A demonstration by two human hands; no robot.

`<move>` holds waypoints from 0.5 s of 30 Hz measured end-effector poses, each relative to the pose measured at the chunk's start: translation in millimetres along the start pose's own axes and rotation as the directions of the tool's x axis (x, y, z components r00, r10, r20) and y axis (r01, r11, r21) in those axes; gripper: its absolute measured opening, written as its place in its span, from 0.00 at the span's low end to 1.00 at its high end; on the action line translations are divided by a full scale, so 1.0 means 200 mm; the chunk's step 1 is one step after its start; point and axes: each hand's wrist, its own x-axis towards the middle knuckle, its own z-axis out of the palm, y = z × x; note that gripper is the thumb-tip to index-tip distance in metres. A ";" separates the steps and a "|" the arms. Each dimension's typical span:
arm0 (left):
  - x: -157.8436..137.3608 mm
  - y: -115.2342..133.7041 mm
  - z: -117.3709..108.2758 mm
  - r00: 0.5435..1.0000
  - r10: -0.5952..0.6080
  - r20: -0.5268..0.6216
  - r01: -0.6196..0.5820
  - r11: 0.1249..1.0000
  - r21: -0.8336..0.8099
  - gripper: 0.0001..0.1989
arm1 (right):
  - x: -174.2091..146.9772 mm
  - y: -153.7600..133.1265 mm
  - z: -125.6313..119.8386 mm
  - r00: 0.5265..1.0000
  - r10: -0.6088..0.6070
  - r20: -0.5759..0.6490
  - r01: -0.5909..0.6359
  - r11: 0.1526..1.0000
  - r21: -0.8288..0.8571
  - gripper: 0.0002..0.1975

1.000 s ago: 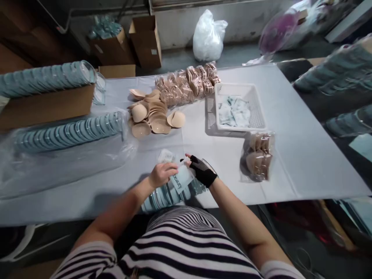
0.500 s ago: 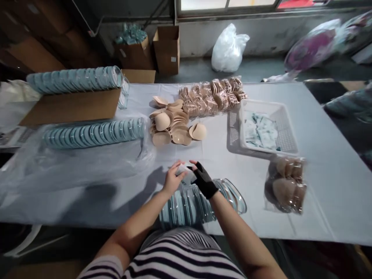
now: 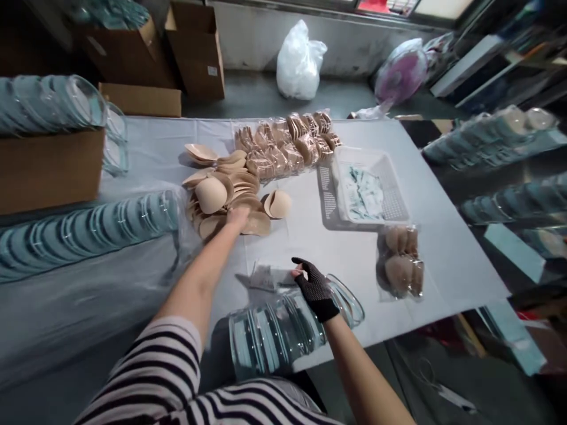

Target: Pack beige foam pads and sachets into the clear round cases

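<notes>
My left hand [image 3: 238, 218] reaches into a loose pile of beige bra pads [image 3: 211, 195] and touches the pads at its near side. Its fingertips are hidden among them, so I cannot tell whether it grips one. My right hand [image 3: 315, 288], in a black fingerless glove, pinches the right end of a small clear plastic bag [image 3: 264, 277] between thumb and finger. That bag lies flat, with faint print on it. Just below it, against my body, runs a row of nested teal-and-clear plastic packs [image 3: 277, 333].
Bagged bra pads [image 3: 292, 144] lie behind the pile. A white basket [image 3: 394, 195] holds printed plastic bags; another bag of pads [image 3: 402, 262] lies in front. Teal-and-clear rows [image 3: 88, 227] and a cardboard box [image 3: 48, 171] stand left. A fan [image 3: 401, 74] stands beyond the table.
My left hand has let go of the small bag and moved forward and left to the pads. My right hand keeps the bag, now lower and flatter. The view has turned right.
</notes>
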 end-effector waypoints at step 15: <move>-1.08 0.48 -0.03 0.987 0.131 -0.092 -0.146 0.513 -0.846 0.25 | 0.04 -0.40 -0.36 0.869 -0.217 0.444 0.160 0.974 0.163 0.23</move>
